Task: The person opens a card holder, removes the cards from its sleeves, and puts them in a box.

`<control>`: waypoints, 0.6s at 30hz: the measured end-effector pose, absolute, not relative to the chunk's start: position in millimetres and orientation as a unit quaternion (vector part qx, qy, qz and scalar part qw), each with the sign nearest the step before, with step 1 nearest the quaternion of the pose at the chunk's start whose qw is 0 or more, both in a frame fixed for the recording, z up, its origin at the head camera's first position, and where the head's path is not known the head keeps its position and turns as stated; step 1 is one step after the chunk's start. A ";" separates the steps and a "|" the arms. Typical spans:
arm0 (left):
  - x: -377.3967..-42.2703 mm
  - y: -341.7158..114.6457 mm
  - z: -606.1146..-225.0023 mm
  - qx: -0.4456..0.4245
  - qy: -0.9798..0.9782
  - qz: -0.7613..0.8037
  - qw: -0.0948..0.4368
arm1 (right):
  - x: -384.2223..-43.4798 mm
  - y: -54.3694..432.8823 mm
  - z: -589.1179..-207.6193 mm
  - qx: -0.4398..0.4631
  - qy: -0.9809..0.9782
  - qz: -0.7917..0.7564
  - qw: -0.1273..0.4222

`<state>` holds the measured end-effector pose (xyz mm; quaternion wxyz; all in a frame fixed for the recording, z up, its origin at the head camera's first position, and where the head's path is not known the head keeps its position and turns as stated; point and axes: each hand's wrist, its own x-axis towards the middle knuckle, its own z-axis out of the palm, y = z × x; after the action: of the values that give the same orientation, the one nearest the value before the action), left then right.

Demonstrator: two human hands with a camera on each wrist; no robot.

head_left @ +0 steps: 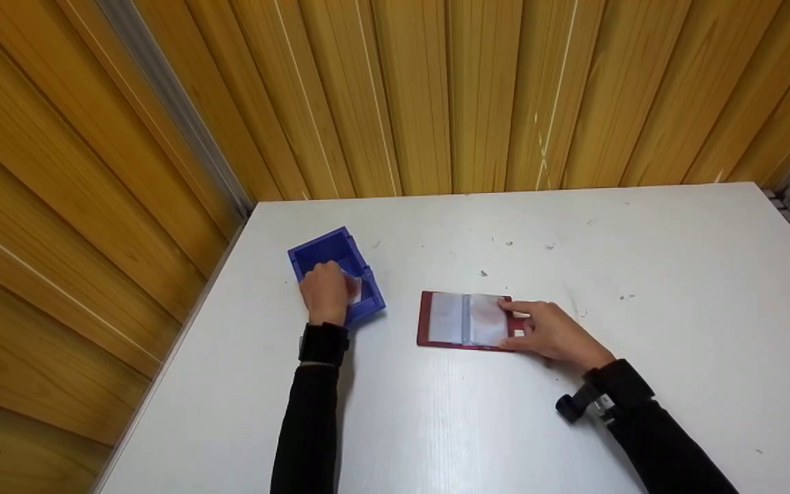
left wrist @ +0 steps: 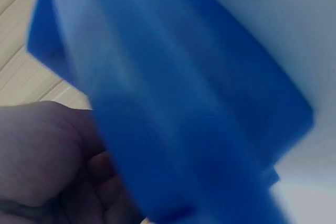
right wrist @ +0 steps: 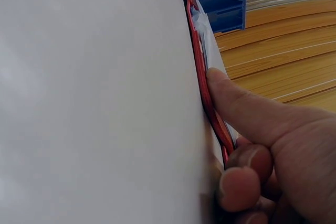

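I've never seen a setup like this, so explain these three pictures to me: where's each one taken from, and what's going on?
There's no machine here, just a person's two bare hands. The wide picture comes from a camera on the person's head, looking forward and down. One close-up is from the left wrist, the other the right. On the white table are a blue plastic bin and an open red-covered pocket album. The left hand is inside the bin beside something clear and reddish; whether it holds anything is hidden. The right hand has its grip on the album's right edge.
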<state>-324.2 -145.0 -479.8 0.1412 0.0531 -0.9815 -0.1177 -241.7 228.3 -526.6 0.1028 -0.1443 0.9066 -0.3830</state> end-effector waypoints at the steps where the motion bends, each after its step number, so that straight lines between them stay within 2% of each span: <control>1: -324.2 -144.0 -481.0 0.055 -0.981 -0.114 0.146 | -241.7 228.9 -526.7 -0.146 0.907 -0.383 0.102; 18: -320.4 -131.9 -489.7 0.076 -0.986 -0.056 0.135 | -240.1 229.1 -525.2 -0.134 0.905 -0.390 0.104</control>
<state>-320.4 -131.9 -489.7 0.1351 0.0759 -0.9864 -0.0555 -240.1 229.1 -525.2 0.1036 -0.1339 0.9053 -0.3895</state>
